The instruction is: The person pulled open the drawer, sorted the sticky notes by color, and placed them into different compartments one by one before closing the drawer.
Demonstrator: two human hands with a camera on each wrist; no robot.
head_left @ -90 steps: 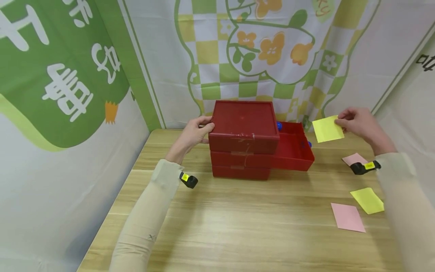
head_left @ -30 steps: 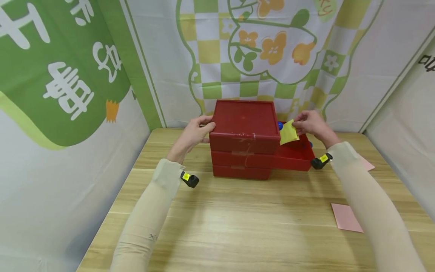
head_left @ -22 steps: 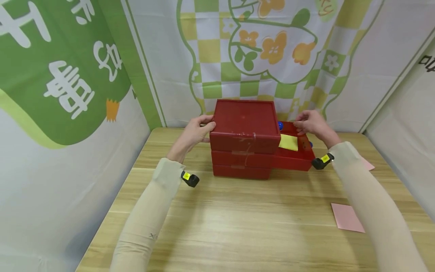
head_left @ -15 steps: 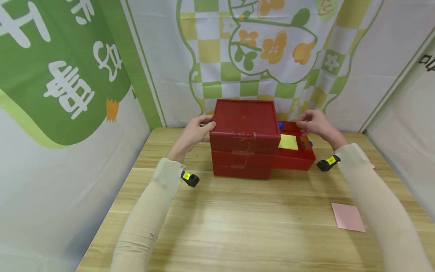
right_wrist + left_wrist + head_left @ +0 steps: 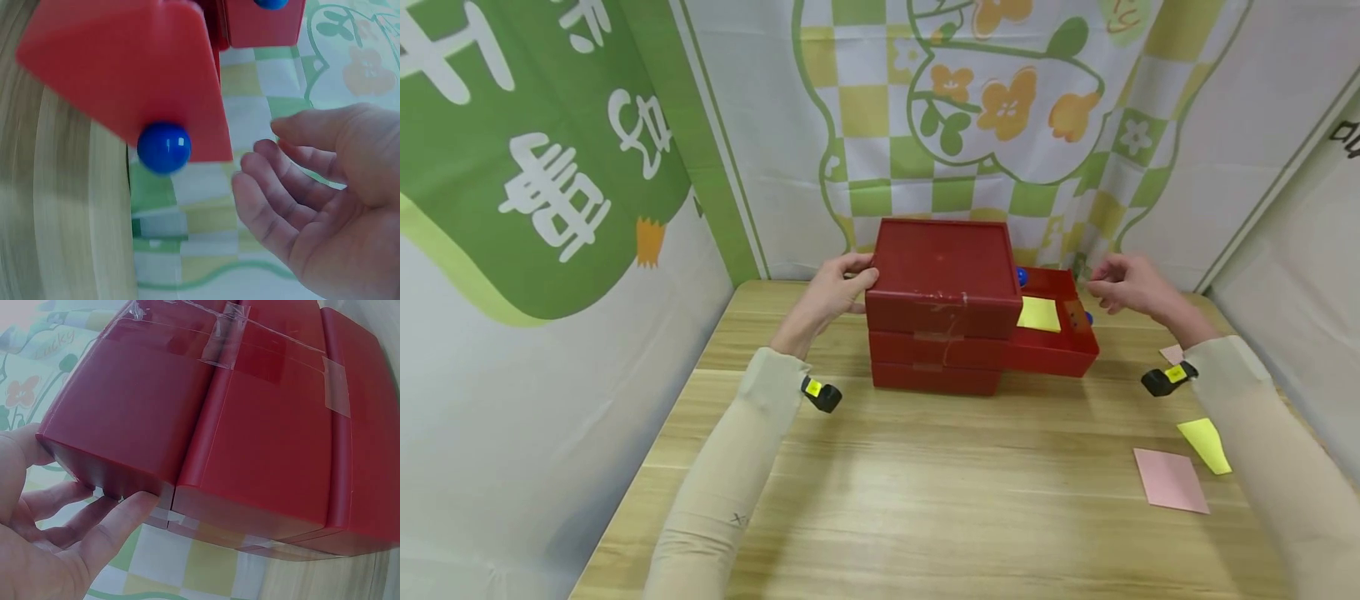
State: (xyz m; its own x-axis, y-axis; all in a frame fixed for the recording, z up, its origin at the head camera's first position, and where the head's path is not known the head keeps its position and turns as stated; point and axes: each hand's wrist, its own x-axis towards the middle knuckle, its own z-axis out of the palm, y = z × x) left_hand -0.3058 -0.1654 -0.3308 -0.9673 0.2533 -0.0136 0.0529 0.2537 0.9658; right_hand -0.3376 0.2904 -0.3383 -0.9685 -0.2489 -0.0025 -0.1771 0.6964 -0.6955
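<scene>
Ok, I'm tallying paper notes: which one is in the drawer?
The yellow note in the pulled-out red drawer; the other yellow note and both pink notes lie on the table.

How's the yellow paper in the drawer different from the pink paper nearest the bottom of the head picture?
The yellow paper is bright yellow; the pink paper is pale pink. The yellow paper lies inside the pulled-out red drawer, while the pink paper lies on the wooden table. Both are plain, squarish sheets without visible writing.
</scene>
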